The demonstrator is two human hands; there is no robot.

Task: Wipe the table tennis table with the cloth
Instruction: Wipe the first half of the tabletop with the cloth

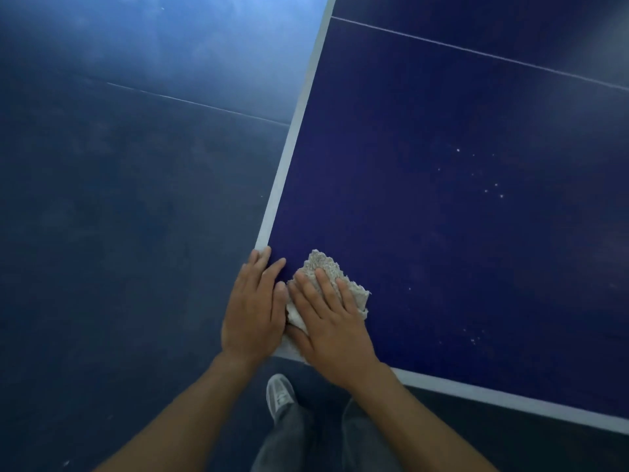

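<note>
The dark blue table tennis table (442, 199) fills the right half of the view, with white lines along its left and near edges. A beige, nubbly cloth (325, 265) lies on the table's near left corner. My right hand (332, 321) presses flat on the cloth with straight fingers. My left hand (253, 311) rests flat beside it at the corner, its fingertips on the white edge line and its thumb side touching the cloth. Small white specks dot the table surface to the right.
The blue floor (119, 216) lies to the left, below the table's edge. My legs in grey trousers and a grey shoe (279, 395) stand just below the corner. A thin white centre line (476, 52) crosses the table far ahead.
</note>
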